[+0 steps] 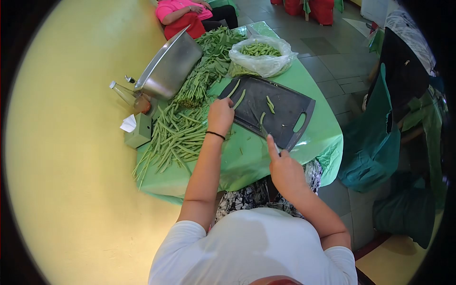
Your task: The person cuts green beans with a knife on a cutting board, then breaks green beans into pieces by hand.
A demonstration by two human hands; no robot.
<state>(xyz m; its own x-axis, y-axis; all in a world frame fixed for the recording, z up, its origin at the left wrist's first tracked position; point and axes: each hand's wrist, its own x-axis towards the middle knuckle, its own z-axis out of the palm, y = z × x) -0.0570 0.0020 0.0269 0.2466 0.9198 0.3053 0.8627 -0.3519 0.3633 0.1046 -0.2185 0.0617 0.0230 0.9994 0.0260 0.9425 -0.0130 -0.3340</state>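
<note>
My left hand [221, 115] is closed at the left edge of the black cutting board [289, 99], its fingers on green beans [240, 99] that reach onto the board. In my right hand [286, 172] is a knife [277, 148], its handle gripped and its blade pointing forward over the board's near part. A few cut bean pieces [270, 105] lie on the board near the blade. Left of my left hand, a heap of long green beans [175, 133] is spread on the green tablecloth [313, 90].
Leafy greens [216, 52] lie behind the beans, beside a tilted metal basin [170, 64]. A plastic bag of cut beans [260, 57] stands beyond the board. At left are a bottle [124, 94] and tissue box [138, 131]. A person in pink [173, 10] sits at the back.
</note>
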